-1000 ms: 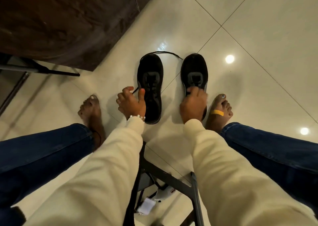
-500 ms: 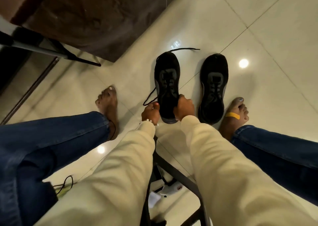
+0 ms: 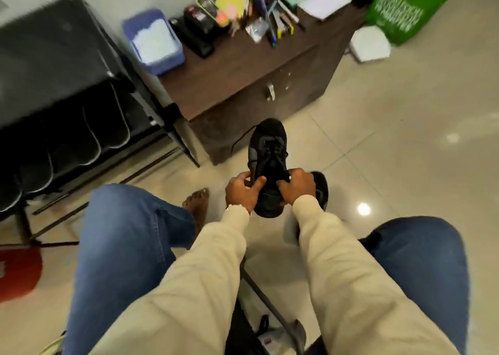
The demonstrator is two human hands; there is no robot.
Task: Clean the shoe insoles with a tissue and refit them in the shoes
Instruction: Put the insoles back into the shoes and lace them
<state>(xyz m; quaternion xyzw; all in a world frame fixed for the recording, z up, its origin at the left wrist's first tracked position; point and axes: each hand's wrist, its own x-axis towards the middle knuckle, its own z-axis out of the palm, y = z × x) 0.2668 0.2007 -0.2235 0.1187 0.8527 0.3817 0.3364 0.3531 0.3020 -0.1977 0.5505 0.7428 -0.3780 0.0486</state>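
Observation:
A black lace-up shoe (image 3: 267, 152) is held up off the floor between my knees, toe pointing away. My left hand (image 3: 241, 192) grips its left side near the opening, thumb on the upper. My right hand (image 3: 298, 188) grips the right side of the collar. The second black shoe (image 3: 321, 190) lies on the floor just behind my right hand, mostly hidden. A blue tissue box (image 3: 154, 40) with white tissue showing sits on the brown cabinet. No insole is visible.
A brown cabinet (image 3: 243, 84) with pens, papers and a black stapler stands ahead. A row of black chairs (image 3: 62, 117) is at left. A green bag (image 3: 405, 6) and white box (image 3: 370, 44) sit far right. My bare left foot (image 3: 197, 203) rests on the tiled floor.
Both hands came together on the left shoe and lifted it off the floor. The view tilted up, bringing the cabinet and tissue box into sight.

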